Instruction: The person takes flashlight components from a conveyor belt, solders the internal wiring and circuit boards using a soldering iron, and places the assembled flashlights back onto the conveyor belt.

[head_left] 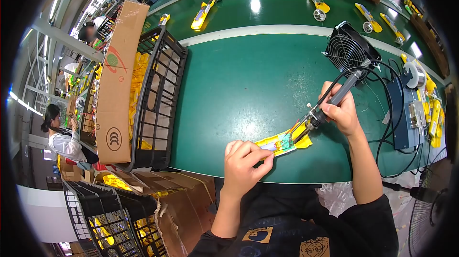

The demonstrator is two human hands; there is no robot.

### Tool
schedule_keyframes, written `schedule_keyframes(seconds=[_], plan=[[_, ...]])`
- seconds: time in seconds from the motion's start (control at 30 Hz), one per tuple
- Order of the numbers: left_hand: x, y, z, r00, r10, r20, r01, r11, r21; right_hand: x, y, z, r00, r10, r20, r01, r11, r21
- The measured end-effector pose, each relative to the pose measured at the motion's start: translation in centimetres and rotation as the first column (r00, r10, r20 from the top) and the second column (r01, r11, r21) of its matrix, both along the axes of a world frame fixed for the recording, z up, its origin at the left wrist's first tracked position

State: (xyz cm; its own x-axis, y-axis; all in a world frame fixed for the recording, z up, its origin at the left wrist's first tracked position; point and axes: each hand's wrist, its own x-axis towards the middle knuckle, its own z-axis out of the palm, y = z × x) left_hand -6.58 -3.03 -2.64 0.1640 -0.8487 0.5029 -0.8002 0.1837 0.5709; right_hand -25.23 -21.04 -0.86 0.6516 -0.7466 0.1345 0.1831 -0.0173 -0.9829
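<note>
A black soldering iron (342, 93) is gripped in my right hand (340, 112), its tip pointing down and left at a small green circuit board (286, 142). The board lies in an open yellow plastic housing (302, 143) near the front edge of the green table. Fingers closed, my left hand (246, 161) holds the left end of the housing, beside a pale cylindrical part. A thin tube on the iron reaches toward its tip. Whether the tip touches the board cannot be made out.
A black crate (160, 99) of yellow parts, with a cardboard sheet (119, 85), borders the left. A black fan (349, 51), cables and a blue soldering station (400, 113) stand right. Behind runs a green belt (253, 6) with yellow parts. People are at the far left and top right.
</note>
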Motion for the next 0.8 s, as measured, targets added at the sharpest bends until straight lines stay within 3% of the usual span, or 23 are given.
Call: schedule_keyframes(seconds=[0.8], plan=[[0.02, -0.04, 0.05, 1.000, 0.011, 0.027, -0.012, 1.000, 0.029, 0.04, 0.18, 0.08, 0.999, 0.012, -0.041, -0.014, 0.999, -0.033]])
